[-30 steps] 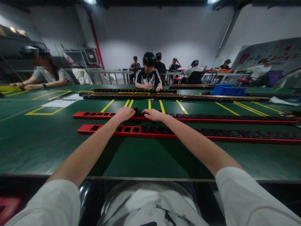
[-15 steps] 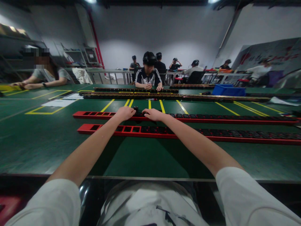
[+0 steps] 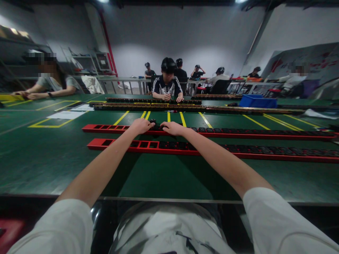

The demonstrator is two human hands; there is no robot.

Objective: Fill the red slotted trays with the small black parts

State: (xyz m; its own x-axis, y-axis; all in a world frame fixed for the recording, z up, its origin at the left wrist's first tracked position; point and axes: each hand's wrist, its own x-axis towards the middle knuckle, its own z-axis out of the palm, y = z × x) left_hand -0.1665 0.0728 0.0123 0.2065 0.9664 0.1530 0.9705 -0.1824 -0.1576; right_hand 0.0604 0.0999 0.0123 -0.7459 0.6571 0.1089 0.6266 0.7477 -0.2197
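Observation:
Both hands are over the farther of two long red strips, which lie across the table in front of me. A small black block-like part stands up from this strip, between my hands. My left hand is closed with its fingertips at the part's left side. From the right, my right hand bends its fingers down onto black pieces beside it; what they grip is hidden. Closer to me lies the second red strip. Each strip has bare square openings at the left and black square pieces along the right.
Long dark bars lie across the table beyond the strips, with a blue bin at the right. White papers lie at the left among yellow tape lines. A person works opposite, and another person sits at the left.
My left hand and forearm have shifted very slightly. My right hand stays in place, and the strips and the black part look unmoved.

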